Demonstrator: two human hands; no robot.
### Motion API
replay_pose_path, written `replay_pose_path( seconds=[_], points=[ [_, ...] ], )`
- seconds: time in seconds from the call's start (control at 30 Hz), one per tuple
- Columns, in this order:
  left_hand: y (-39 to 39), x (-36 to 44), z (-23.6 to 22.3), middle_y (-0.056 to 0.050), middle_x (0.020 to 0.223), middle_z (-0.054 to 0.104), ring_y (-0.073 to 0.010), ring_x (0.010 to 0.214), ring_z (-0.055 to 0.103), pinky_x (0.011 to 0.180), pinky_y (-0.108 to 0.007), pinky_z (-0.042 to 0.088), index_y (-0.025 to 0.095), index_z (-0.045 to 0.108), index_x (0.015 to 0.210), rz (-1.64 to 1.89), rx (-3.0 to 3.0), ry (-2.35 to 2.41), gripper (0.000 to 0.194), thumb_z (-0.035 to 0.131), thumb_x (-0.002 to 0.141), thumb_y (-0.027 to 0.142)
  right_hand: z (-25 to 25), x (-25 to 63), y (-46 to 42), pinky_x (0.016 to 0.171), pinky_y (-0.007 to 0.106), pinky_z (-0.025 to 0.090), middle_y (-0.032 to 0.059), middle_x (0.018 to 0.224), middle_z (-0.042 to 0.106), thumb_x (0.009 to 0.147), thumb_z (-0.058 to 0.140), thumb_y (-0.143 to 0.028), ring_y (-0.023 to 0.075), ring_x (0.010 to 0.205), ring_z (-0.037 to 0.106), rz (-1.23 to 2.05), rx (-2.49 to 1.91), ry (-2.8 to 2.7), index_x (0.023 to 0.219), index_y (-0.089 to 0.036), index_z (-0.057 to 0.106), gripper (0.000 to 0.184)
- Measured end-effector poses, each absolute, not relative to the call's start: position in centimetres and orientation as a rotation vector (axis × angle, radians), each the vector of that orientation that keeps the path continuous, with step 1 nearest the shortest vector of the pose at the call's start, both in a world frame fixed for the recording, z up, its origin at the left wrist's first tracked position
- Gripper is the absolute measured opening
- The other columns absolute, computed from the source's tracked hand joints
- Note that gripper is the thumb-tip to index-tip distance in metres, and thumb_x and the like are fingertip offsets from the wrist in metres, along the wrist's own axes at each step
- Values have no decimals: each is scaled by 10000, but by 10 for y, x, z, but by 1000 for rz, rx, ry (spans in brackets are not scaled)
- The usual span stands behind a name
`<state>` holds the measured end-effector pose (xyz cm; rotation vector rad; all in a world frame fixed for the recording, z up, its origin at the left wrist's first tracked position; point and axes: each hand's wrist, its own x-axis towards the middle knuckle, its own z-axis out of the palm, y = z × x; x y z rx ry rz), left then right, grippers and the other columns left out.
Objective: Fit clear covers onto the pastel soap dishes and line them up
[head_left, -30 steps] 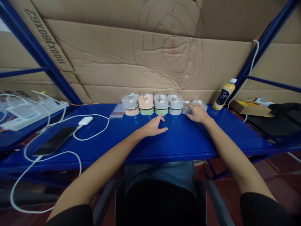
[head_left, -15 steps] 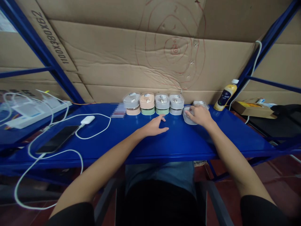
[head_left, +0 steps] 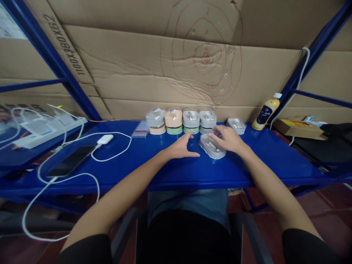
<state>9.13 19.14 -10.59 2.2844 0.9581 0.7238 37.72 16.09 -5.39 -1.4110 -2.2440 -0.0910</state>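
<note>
1. The fingers of the right hand (head_left: 231, 139) are part-curled in the head view, the thumb over the lid and the others along the far edge, in what looks like a loose hold on a grey, rounded-square plastic container with a clear lid (head_left: 213, 146). The fingers of the left hand (head_left: 180, 147) are spread wide, thumb well apart, with nothing between them.

2. That container sits askew near the middle of the blue metal bench (head_left: 165, 172). Whether its underside fully touches the surface, I cannot tell.

3. Taking it as the clock's centre, with twelve towards the cardboard wall (head_left: 132, 62), the left hand is at nine, its opening facing the container; the right hand comes in from about three.

4. Four two-high stacks of pastel plastic containers (head_left: 173, 119) run from ten to twelve, the closest just beside the right fingertips. A single grey lidded container (head_left: 236, 125) is at two, with a yellow drink bottle with a white cap (head_left: 265, 114) farther out that way. A black phone (head_left: 71, 161) is well off, near nine.

5. For good handling, I judge a grip low on the rigid sides safer than pressure on the smooth lid, which may slip or loosen. Light, opposed contact from both hands would steady its turn, and the right knuckles want clearance from the nearest stack.
</note>
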Motion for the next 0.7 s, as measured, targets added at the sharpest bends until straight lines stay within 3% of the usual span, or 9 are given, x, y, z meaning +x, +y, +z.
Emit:
replay_pose_path(
  seconds=[0.17, 0.33, 0.47, 0.57, 0.7],
  points=[
    [192, 86, -101, -260, 1771, 352, -481, 1641, 373, 1346, -657, 320, 201, 311, 1702, 759, 2321, 920, 1363, 1012, 612, 624, -55, 366, 157, 1117, 526, 566, 150, 1400, 755, 1051, 586, -630, 365, 1299, 712, 107, -1032, -2280, 1386, -209, 703, 550],
    [192, 85, -100, -237, 1759, 390, -474, 1631, 400, 1337, -665, 339, 227, 332, 1701, 755, 2361, 890, 1266, 994, 671, 552, -69, 357, 158, 1161, 584, 546, 191, 1531, 656, 872, 791, -715, 411, 1382, 658, 150, -1076, -2385, 1540, -211, 597, 859],
    [189, 89, -101, -236, 1731, 428, -486, 1606, 429, 1309, -670, 380, 243, 323, 1706, 768, 2342, 904, 1354, 1023, 608, 616, -77, 350, 157, 1144, 582, 559, 186, 1513, 659, 779, 861, -744, 424, 1365, 666, 174, -1079, -2446, 1591, -244, 556, 1001],
    [185, 92, -101, -251, 1697, 468, -508, 1587, 446, 1283, -685, 402, 226, 291, 1722, 757, 2323, 962, 1421, 1031, 582, 641, -77, 348, 156, 1132, 596, 561, 201, 1474, 681, 765, 871, -744, 435, 1346, 674, 183, -1065, -2465, 1581, -225, 571, 1013],
    [184, 93, -101, -247, 1682, 486, -498, 1577, 462, 1277, -693, 401, 254, 215, 1755, 751, 2322, 951, 1467, 1033, 596, 630, -71, 356, 161, 1130, 587, 557, 175, 1438, 724, 815, 851, -674, 406, 1316, 695, 204, -1035, -2423, 1542, -232, 617, 882]
  ],
)
